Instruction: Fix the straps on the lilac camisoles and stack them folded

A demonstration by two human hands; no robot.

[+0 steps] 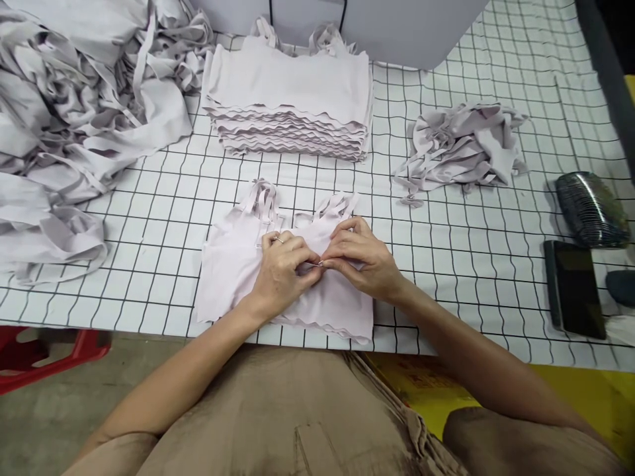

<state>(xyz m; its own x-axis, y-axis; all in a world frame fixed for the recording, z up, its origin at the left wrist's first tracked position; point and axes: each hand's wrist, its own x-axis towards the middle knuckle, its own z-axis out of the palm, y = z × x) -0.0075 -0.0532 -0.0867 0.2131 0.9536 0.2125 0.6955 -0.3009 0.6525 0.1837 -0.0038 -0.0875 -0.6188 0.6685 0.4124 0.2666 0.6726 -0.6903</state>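
A pale pink strappy top (238, 271) lies flat near the front edge of the table, with its straps bunched at the top. Over its middle, my left hand (285, 268) is closed, thumb and index finger pinched together, a ring on one finger. My right hand (364, 258) faces it, also in a pinch, its fingertips almost touching the left ones. Between the fingertips shows a thin pale strand (313, 264), too small to make out exactly. Both hands rest on or just above the cloth.
Behind lies a neat stack of similar tops (292, 86). A big heap of garments (99, 99) fills the left, a smaller pile (466, 145) the right. A phone (574, 287) and a dark ribbed object (592, 208) lie far right. A red stool (59, 360) stands below left.
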